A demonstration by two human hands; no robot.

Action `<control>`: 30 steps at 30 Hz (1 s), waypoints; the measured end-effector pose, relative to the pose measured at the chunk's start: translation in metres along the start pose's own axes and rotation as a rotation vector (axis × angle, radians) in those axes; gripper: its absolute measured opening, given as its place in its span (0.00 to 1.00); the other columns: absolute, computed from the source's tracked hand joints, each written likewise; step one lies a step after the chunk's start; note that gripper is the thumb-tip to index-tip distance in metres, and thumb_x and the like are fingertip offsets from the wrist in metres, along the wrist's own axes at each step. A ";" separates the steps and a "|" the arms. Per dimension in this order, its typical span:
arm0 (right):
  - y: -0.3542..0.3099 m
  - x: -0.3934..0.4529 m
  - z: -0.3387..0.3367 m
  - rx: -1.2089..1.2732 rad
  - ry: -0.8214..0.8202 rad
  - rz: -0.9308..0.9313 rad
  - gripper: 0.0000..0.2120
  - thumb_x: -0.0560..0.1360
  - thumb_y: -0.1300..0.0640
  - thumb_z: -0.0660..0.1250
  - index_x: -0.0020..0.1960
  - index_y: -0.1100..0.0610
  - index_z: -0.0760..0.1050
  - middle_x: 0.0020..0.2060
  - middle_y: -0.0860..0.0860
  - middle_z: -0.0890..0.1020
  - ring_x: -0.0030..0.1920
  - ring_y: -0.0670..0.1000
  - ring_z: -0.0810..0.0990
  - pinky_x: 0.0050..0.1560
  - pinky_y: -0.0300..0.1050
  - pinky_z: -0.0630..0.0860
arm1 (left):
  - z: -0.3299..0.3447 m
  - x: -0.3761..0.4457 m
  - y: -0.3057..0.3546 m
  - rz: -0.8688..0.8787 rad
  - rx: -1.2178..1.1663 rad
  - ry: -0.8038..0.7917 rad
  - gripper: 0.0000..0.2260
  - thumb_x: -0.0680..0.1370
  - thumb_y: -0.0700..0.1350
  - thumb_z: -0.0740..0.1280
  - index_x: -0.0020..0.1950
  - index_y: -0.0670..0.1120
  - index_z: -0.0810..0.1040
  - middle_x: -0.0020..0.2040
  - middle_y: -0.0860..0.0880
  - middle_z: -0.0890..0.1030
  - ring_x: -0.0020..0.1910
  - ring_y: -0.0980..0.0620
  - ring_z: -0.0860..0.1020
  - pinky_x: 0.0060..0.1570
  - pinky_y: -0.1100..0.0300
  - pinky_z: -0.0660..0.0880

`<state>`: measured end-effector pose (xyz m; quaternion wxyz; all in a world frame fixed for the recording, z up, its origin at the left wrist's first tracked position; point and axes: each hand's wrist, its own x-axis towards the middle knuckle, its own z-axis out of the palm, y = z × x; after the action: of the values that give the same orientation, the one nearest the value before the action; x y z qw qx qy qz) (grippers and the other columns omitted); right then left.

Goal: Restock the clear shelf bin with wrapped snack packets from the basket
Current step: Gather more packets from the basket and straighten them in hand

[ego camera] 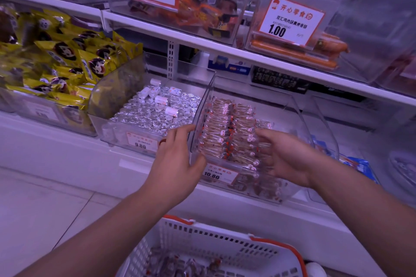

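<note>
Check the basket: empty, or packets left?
Not empty. Wrapped packets lie on the bottom of the white basket; the frame cuts off how many.

White shop shelves (225, 50) stand over a pale tiled floor (40, 204), under dim, purplish light.

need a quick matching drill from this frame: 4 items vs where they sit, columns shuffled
Items:
1. yellow snack packets
2. foil-wrapped pieces
3. white basket
4. orange sausages

Places:
A. upper shelf, in the bin with the 1.00 tag
B. bottom of the view, below both hands
C. far left bin on the lower shelf
D. bin just left of the clear shelf bin that the left hand touches

Pairs: 1-C, 2-D, 3-B, 4-A
</note>
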<state>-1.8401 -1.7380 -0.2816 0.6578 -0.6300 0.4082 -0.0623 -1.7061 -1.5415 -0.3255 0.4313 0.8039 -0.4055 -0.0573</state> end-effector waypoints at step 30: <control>0.063 -0.036 0.019 -0.680 0.420 -1.173 0.14 0.83 0.56 0.57 0.65 0.58 0.76 0.61 0.52 0.79 0.63 0.47 0.76 0.65 0.37 0.67 | 0.025 -0.042 -0.026 0.260 -0.031 0.219 0.22 0.75 0.40 0.64 0.70 0.43 0.72 0.66 0.45 0.72 0.68 0.47 0.70 0.67 0.54 0.66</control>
<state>-1.8791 -1.6887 -0.3225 0.1902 -0.8910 0.1167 -0.3955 -1.7296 -1.5203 -0.3705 0.4890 0.7393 -0.4558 0.0808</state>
